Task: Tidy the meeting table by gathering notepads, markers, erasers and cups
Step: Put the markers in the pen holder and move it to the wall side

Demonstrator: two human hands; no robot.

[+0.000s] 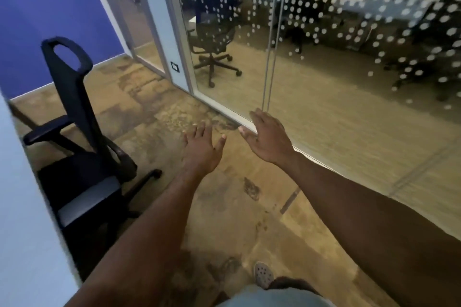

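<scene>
A person is extending both arms over brown carpet point(224, 207), left hand point(202, 151) and right hand point(267, 138) spread flat, holding nothing. A black office chair point(82, 157) is standing at nine o'clock; a dotted glass partition point(324, 45) is rising at one o'clock. Notepads, markers, erasers and cups are out of sight.

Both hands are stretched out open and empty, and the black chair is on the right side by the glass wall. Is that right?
Not quite. The black chair is on the left side, next to the white table edge, not on the right by the glass wall. The head view shows it. The rest holds: the left hand and right hand are stretched out open and empty.
</scene>
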